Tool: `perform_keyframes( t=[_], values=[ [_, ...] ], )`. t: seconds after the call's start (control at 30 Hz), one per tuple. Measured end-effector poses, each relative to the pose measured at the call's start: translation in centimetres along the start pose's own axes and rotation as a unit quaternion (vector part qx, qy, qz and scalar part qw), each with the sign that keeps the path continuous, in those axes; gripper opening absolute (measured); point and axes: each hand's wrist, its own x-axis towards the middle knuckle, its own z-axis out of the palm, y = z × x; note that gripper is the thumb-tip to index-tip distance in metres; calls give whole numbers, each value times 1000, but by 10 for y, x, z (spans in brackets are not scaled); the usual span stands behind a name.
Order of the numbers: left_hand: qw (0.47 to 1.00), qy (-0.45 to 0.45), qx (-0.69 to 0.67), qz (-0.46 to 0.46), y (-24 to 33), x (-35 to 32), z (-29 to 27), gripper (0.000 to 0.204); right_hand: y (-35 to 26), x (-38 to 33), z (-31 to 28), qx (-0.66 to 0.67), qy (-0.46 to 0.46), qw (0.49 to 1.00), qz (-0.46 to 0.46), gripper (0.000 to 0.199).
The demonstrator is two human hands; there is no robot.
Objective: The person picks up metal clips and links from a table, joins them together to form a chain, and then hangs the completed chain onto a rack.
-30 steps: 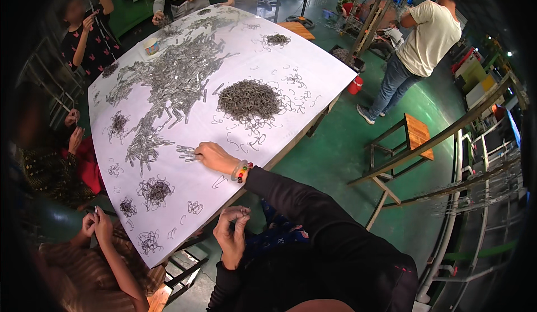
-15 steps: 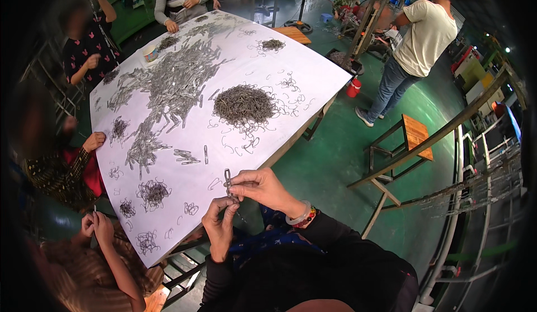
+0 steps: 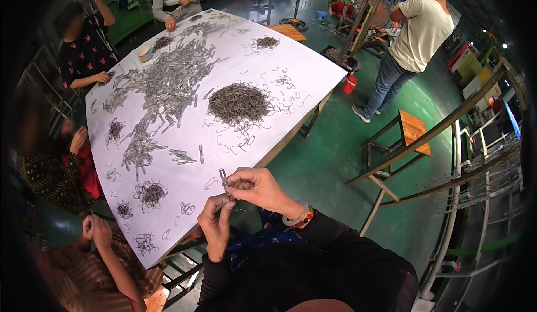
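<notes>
Over the near edge of the white-topped table (image 3: 210,203), my two hands meet around a small piece of metal. My right hand (image 3: 262,190) pinches a narrow elongated metal link (image 3: 222,174), whose looped end sticks up past the fingertips. Just below, my left hand (image 3: 216,222) is closed with thumb and finger pressed at the link's lower end; what lies between those fingertips is mostly hidden. A couple of loose bent wire hooks (image 3: 210,183) lie on the table beside my hands.
A dense pile of wire hooks (image 3: 238,103) lies ahead, with a broad spread of flat metal links (image 3: 168,83) to its left. A paper cup (image 3: 145,53) stands farther back. Co-workers sit around the left and far sides. A wooden stool (image 3: 415,133) stands right.
My hands stay together on the link, shifting only slightly. The whole view has moved a little. At the far left, a co-worker's lowered hand has come down to the table edge.
</notes>
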Motion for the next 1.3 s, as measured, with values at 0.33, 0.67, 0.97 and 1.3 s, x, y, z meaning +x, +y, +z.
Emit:
perform_keyframes(
  t=[0.33,0.67,0.97,1.3],
  values=[
    [1000,5,31,3,-8,-6,-10,7,-1,2,17,32,36,999,14,30],
    [981,92,172,-7,-51,-21,-76,23,23,-19,21,12,70,997,10,21],
    [813,112,565,-84,-164,59,-175,13,19,-14,5,-23,65,996,55,18],
    [805,146,563,120,-62,79,-165,8,29,-10,-11,-29,6,999,-40,17]
  ],
)
